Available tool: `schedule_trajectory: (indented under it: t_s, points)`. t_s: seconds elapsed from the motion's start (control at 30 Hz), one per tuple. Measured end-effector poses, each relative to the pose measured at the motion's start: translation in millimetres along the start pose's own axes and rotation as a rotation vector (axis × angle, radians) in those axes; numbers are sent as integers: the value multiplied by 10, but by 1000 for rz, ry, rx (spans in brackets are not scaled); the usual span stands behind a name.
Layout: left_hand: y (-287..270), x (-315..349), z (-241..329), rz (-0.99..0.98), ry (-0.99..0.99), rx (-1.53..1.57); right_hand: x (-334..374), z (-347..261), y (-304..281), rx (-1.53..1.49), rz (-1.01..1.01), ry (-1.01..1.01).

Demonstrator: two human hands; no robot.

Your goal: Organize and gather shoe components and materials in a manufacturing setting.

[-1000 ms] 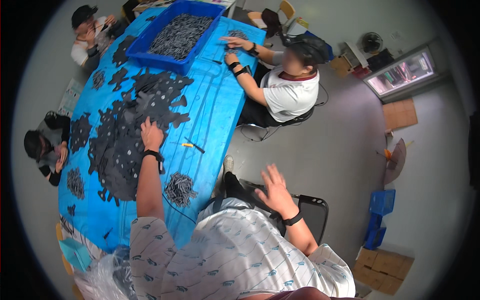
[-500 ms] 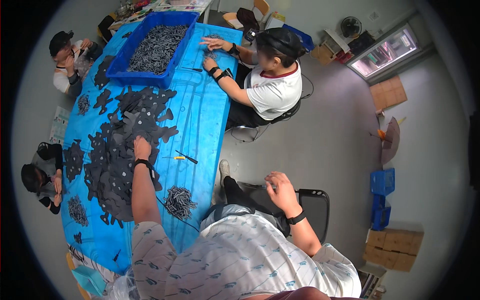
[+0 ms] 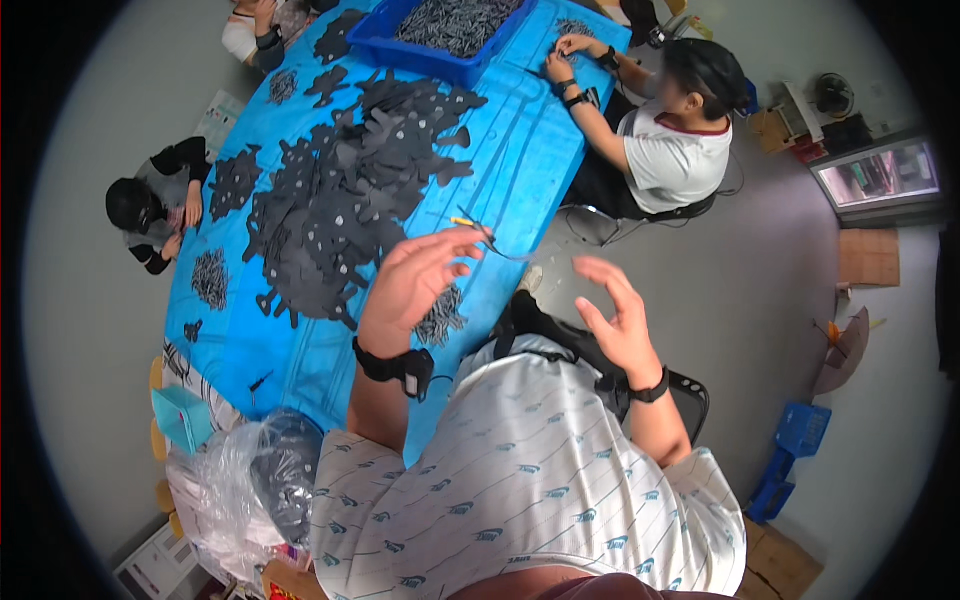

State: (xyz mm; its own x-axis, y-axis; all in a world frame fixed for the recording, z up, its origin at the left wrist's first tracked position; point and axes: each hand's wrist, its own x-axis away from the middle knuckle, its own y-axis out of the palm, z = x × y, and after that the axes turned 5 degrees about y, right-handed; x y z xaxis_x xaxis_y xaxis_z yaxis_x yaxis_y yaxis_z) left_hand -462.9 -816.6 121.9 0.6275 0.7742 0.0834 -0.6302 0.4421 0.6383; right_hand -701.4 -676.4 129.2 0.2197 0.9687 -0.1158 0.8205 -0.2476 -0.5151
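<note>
My left hand is raised over the right edge of the blue-covered table, fingers stretched and thumb apart, with nothing I can make out in it. Just past its fingertips lie a yellow-handled tool and a dark thin tool, partly hidden and blurred. Beneath that hand a pile of small grey rod-like pieces shows in part. Above my lap, off the table, my right hand is open with curved, spread fingers and holds nothing. A large heap of flat dark-grey cut-out pieces covers the table's middle.
A blue bin full of grey pieces stands at the far end. One co-worker sits at the right side, handling something small; another sits at the left. Smaller piles lie along the left. Clear plastic bags sit near left.
My left hand has lifted off the dark heap and come back toward me. My right hand has moved up and right. The view has shifted, so the table sits farther right.
</note>
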Motion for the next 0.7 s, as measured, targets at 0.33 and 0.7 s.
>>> schedule_trajectory:
  t_s: [0.33, 0.7]
  points:
    - [495, 572, -143, -14, 85, 158, -17, -510, 186, -485, -382, 169]
    - [875, 693, -181, -29, 144, -167, 164, -597, -46, -377, -323, -2]
